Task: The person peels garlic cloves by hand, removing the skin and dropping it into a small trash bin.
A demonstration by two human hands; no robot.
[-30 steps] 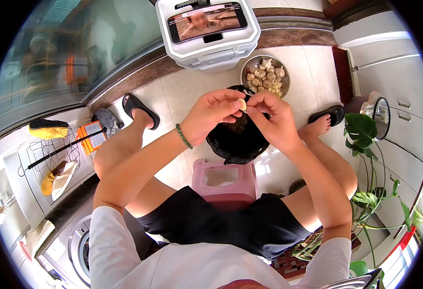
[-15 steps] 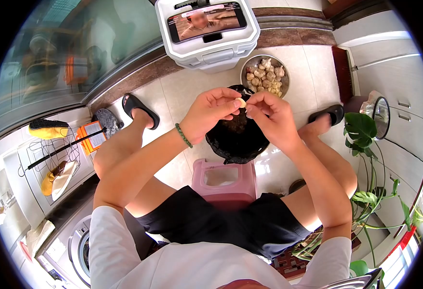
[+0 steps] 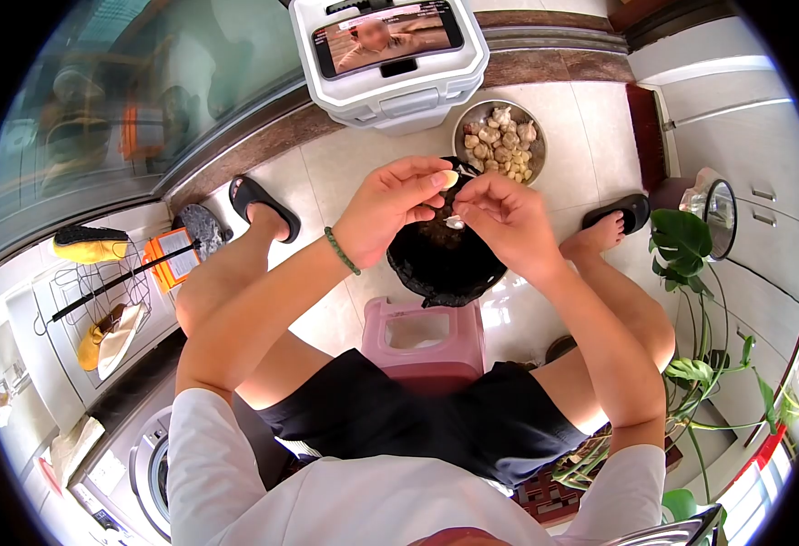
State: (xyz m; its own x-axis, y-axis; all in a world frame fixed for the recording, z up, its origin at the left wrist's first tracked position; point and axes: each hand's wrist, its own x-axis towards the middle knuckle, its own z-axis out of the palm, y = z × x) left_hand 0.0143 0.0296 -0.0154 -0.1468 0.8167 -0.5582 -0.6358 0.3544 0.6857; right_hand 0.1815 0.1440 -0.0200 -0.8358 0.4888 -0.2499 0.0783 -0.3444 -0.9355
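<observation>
Between the thumb and finger of my left hand [image 3: 397,207] is a pale garlic clove [image 3: 451,179]. My right hand [image 3: 506,223] is just beside it, pinching a small whitish scrap of garlic skin [image 3: 455,221]. Both hands hover over a bin lined with a black bag [image 3: 445,278], which has brownish scraps inside. Beyond my right hand, a metal bowl [image 3: 542,156] on the floor contains garlic bulbs and loose cloves [image 3: 507,144].
A phone [image 3: 388,38] playing a video lies on a grey-white box [image 3: 399,100] ahead. A pink stool [image 3: 425,364] stands between my legs. A leafy plant [image 3: 681,246] and cabinets are at right; a wire rack [image 3: 112,282] with shoes is at left.
My hands have drawn slightly apart. The clove stays in my left hand, while my right hand has moved down a little with a scrap of skin in its fingers.
</observation>
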